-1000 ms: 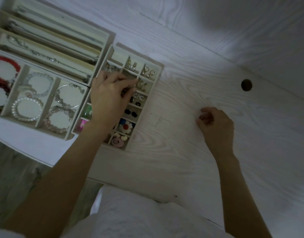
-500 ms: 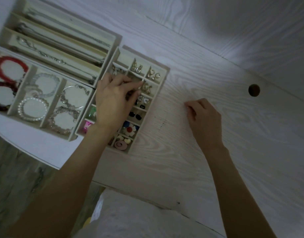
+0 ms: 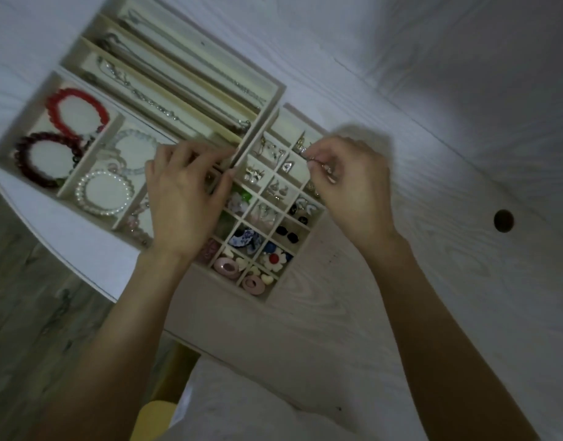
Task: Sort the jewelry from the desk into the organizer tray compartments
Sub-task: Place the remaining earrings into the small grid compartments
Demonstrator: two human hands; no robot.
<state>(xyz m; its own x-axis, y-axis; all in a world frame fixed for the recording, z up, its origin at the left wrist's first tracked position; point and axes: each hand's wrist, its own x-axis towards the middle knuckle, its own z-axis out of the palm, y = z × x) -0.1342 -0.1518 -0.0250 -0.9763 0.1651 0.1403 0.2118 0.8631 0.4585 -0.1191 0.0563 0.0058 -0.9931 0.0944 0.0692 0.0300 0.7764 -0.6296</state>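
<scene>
- Small silvery earring (image 3: 309, 158) is pinched in the right hand (image 3: 350, 186), grip narrow on it, hovering over the upper right cells of the earring tray (image 3: 275, 283).
- Left hand (image 3: 186, 198) rests on the tray's left edge, fingers relaxed, holding nothing I can see.
- Looks like the drop-off step: next move needs a free cell picked and a gentle release.
- Bracelet tray (image 3: 22, 122) sits left on the tabletop (image 3: 433, 281).

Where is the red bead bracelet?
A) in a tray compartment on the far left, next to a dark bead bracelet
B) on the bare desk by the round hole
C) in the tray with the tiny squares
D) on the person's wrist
A: the red bead bracelet lies in a far-left compartment of the bracelet tray, with the dark bead bracelet right beside it.
</scene>
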